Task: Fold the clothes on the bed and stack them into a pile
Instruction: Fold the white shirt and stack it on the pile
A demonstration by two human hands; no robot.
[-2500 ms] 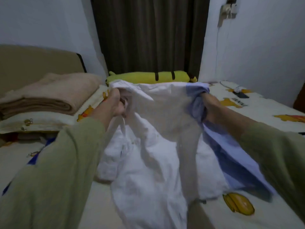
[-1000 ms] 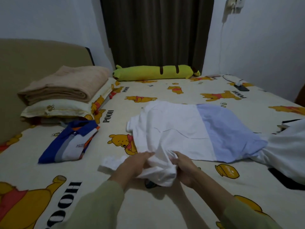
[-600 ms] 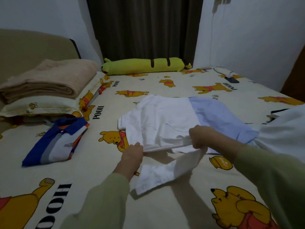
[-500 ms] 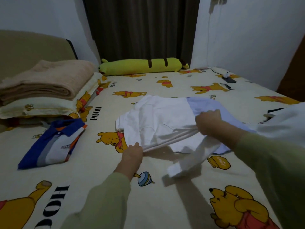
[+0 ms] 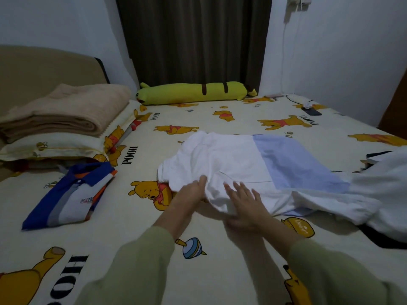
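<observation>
The white-and-blue shirt (image 5: 248,166) lies mid-bed on the Pooh-print sheet (image 5: 198,119), white on its left part, a pale blue panel on the right, the cloth thin and creased. I count three garments: this shirt, one folded polo (image 5: 70,194) in blue, grey, white and orange to the left, and a loose white garment (image 5: 378,190) at the right edge, its near part overlapping the shirt's lower right corner.

I see two hands, both in olive sleeves. The left hand (image 5: 191,192) pinches the shirt's near-left edge, thumb on top. The right hand (image 5: 244,201) lies flat on the white fabric, fingers straight and spread, holding nothing.

Half a second ago the right hand was raised, gripping a lifted sleeve that hung toward me; now that sleeve is out of sight and the hand presses flat. The left hand has stayed at the near-left edge.

Further off: one folded beige blanket (image 5: 66,111), thick and soft, on one pillow (image 5: 55,146); one long yellow-green plush bolster (image 5: 193,93) before the dark curtain (image 5: 193,38); one dark phone (image 5: 311,111) far right.
</observation>
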